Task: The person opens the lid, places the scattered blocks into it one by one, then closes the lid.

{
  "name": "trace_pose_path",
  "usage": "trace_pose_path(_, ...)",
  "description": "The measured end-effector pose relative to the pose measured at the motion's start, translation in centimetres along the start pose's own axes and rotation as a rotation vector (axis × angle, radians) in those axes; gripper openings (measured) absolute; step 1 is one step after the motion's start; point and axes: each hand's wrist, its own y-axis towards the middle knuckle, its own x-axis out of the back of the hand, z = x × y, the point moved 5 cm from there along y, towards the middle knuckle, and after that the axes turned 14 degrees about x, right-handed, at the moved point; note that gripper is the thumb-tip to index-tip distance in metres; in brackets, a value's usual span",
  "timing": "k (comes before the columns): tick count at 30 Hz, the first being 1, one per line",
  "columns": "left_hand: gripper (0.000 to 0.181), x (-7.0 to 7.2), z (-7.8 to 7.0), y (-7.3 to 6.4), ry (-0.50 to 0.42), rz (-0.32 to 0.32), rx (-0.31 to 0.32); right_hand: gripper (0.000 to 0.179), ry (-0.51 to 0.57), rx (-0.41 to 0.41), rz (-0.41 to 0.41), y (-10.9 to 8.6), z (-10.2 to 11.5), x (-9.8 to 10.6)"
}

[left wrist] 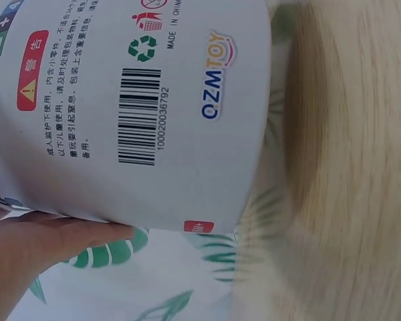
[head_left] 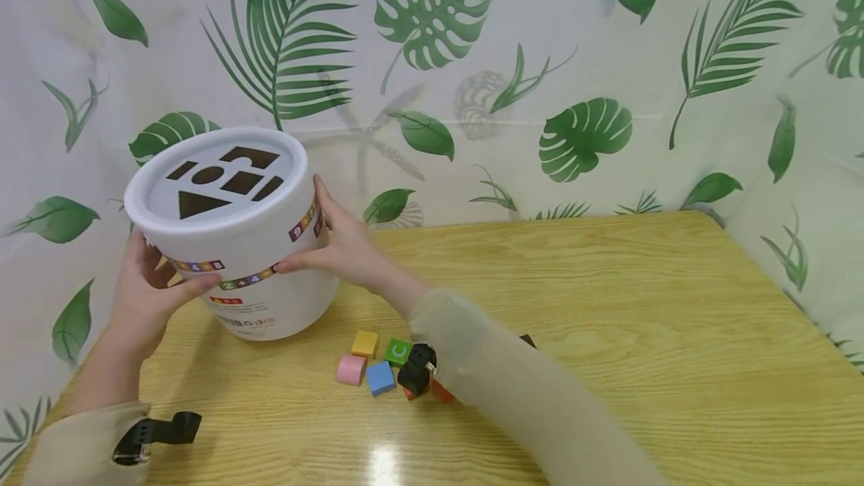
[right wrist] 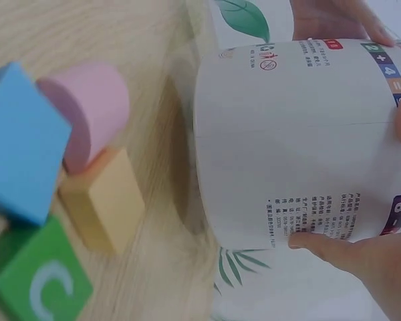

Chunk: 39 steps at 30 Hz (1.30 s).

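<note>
A white shape-sorter bucket (head_left: 270, 317) leans at the left of the table, its lid (head_left: 138, 201) cut with several shaped holes and facing up toward me. My left hand (head_left: 145, 298) grips its left side, thumb across the front and fingers round behind. On the opposite side my right hand (head_left: 347, 246) holds the wall, thumb over the printed number band. In the left wrist view, the bucket's side (left wrist: 207, 167) shows a barcode and a toy logo; its lower edge is close over the wood. In the right wrist view, right-hand fingers (right wrist: 334, 253) press along the bucket.
Small blocks lie on the wooden table (head_left: 607, 306) to the bucket's right: yellow (head_left: 365, 343), pink (head_left: 351, 370), blue (head_left: 381, 379) and green (head_left: 397, 352). A red piece (head_left: 442, 392) and a dark piece (head_left: 528, 340) are partly hidden by my right sleeve. Leaf-printed cloth (head_left: 472, 148) hangs behind.
</note>
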Motion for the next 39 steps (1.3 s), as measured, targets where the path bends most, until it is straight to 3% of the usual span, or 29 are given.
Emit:
trace_pose_path(11,0.094,2.7,1.0,-0.8,-0.036,-0.008,-0.002,0.125,-0.061,-0.057,-0.016,0.8,-1.2,-3.0)
trace_pose_path(21,0.093,3.8,2.2,-1.5,-0.102,0.006,0.005,0.123,-0.065,-0.032,0.016,1.0,-1.2,-4.2)
trace_pose_path(27,0.091,4.0,2.5,-1.5,-0.117,0.008,-0.003,0.123,-0.1,-0.001,0.023,1.1,-1.5,-4.5)
trace_pose_path(31,0.089,3.8,2.8,-1.3,-0.138,0.003,-0.039,0.122,-0.107,0.006,0.017,1.0,-1.7,-4.6)
trace_pose_path(39,0.073,2.6,4.6,-1.8,-0.318,-0.028,-0.102,0.121,-0.122,-0.019,0.02,0.6,-1.9,-4.7)
